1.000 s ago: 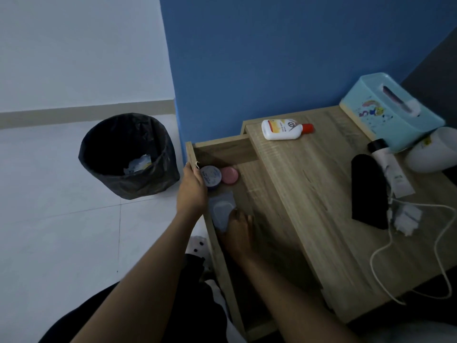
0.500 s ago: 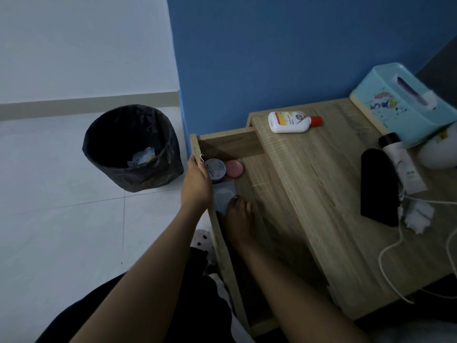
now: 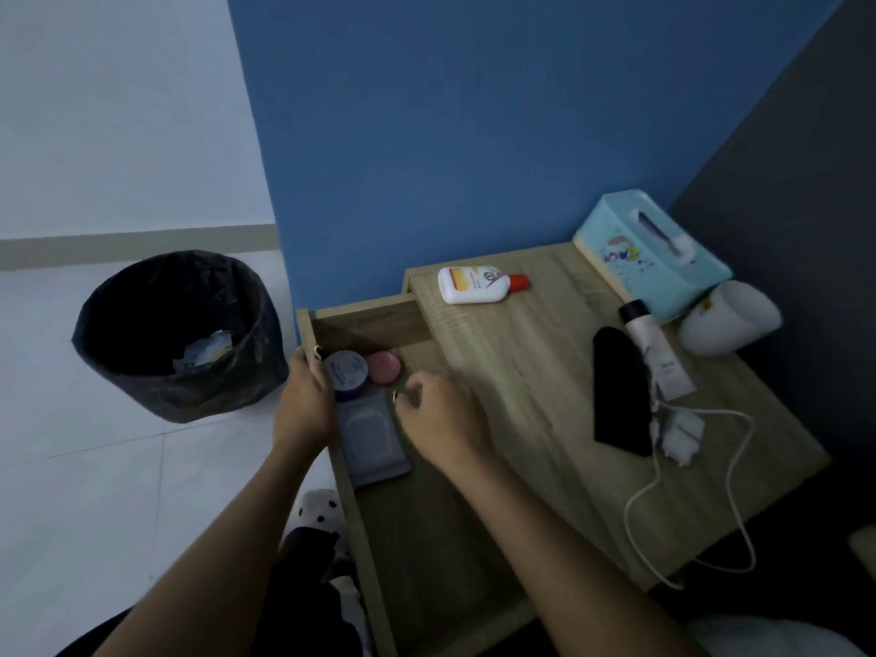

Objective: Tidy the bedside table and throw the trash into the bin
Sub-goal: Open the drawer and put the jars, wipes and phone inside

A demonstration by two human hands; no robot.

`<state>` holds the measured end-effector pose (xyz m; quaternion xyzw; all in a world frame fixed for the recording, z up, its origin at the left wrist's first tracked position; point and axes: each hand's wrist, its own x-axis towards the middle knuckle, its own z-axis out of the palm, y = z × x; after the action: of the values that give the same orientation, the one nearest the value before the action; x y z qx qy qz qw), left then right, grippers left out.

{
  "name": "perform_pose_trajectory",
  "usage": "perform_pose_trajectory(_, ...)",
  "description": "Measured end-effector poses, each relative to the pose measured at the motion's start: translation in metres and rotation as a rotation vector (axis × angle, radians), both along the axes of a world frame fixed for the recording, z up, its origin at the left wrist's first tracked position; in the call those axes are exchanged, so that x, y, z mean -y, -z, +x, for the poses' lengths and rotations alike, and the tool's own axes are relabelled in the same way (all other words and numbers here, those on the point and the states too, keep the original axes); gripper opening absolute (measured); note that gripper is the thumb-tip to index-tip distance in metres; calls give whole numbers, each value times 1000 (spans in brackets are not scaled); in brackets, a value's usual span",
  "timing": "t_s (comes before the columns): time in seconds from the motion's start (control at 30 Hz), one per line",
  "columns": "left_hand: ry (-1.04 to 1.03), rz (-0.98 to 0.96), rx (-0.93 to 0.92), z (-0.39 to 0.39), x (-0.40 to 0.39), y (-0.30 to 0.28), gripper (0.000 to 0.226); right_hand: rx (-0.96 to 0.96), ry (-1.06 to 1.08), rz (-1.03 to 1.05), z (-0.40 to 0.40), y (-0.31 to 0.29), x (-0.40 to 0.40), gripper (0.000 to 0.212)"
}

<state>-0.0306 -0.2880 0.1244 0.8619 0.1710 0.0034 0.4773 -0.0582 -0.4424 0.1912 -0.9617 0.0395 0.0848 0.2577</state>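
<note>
Gripping the open drawer's (image 3: 369,320) front edge, left hand (image 3: 303,400) clamped, right hand (image 3: 441,419) loosely curled, empty, above wipes pack (image 3: 372,438).

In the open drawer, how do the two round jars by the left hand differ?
The blue-lidded jar looks larger than the pink-lidded jar. The blue-lidded jar has print on its lid and sits against the left hand; the pink-lidded jar's lid looks plain and no hand touches it. Both stand upright, side by side, inside the drawer.

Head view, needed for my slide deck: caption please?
Left hand grips the open drawer's front edge; right hand hovers over it.
</note>
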Motion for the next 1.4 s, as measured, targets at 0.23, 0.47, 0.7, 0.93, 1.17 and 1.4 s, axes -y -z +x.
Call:
perform_pose_trajectory(0.23, 9, -9, -15, 1, -1, 1, 48, 256, 305, -101, 35, -48, 105, 28)
perform_pose_trajectory(0.47, -5, -15, -51, 2, -1, -1, 47, 197, 563, -207, 21, -39, 159, 43)
perform_pose_trajectory(0.7, -9, 5, -39, 0, 0, -2, 46, 137, 675, -319, 11, -23, 175, 55)
perform_pose_trajectory(0.93, -17, 7, -51, -1, 0, -3, 44, 110, 688, -258, 3, 6, 185, 69)
perform_pose_trajectory(1.17, -17, 21, -41, 0, 0, -1, 44, 270, 631, -296, 5, 3, 174, 64)
perform_pose_trajectory(1.4, -17, 15, -37, 0, -1, 0, 46, 422, 463, -27, 16, -28, 112, 58)
